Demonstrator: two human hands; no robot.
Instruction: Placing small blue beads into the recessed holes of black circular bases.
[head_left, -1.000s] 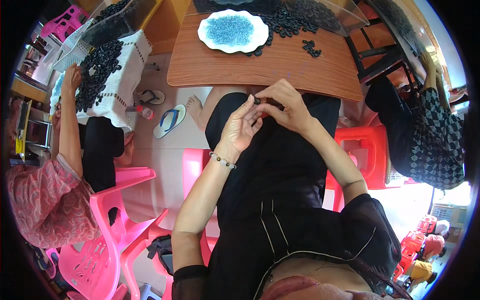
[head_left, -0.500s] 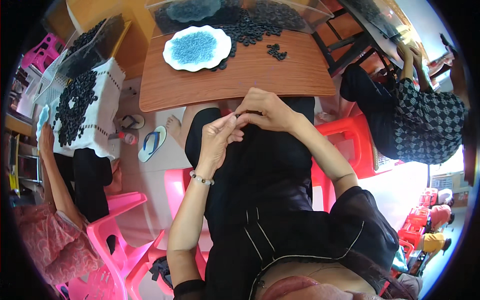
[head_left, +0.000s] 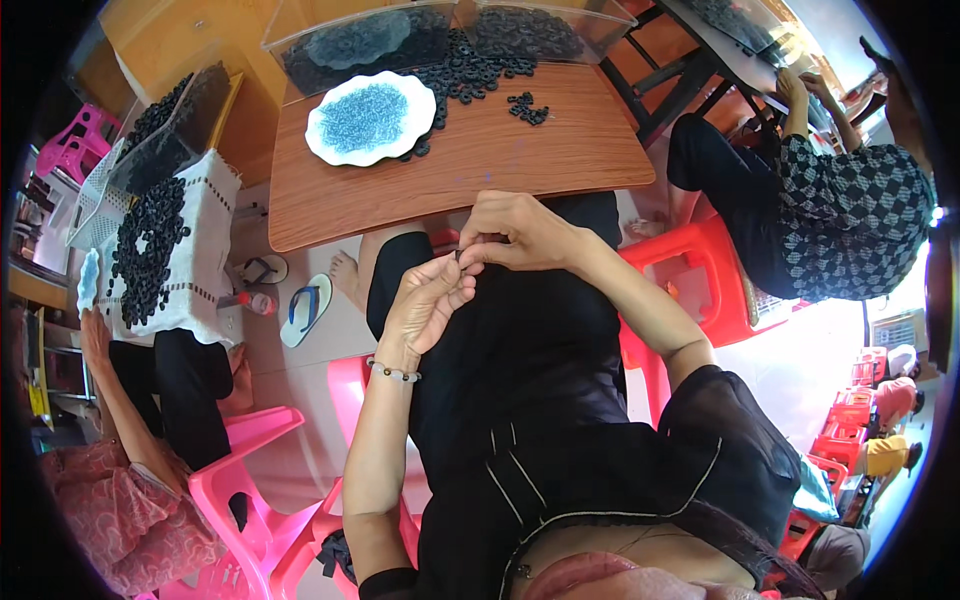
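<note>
I hold both my hands together above my lap, just in front of the near edge of the wooden table (head_left: 560, 160). My left hand (head_left: 428, 305) comes up from below, the forearm almost straight up in the picture, the wrist with a bead bracelet (head_left: 393, 372) bent a little, and the fingers curl toward the right hand. My right hand (head_left: 520, 232) comes from the right side, the elbow bent, the back of the hand turned up, and its fingers are folded down onto the left fingertips. Between the fingertips of both hands I pinch a small dark piece (head_left: 459, 257); both hands are closed on it, touching each other there. The piece is very small and mostly hidden by my fingers, so I cannot tell its long axis or which way it points. On the table, well apart from my hands, lies a white plate (head_left: 330, 150) with blue beads (head_left: 362, 118), and beside it a heap of black rings (head_left: 470, 72) with a few loose ones near it. At my left a person sits on a pink chair (head_left: 240, 480) by a white cloth (head_left: 205, 280) covered with more black rings. At my right another person in a checked shirt (head_left: 850, 220) works at another table.
</note>
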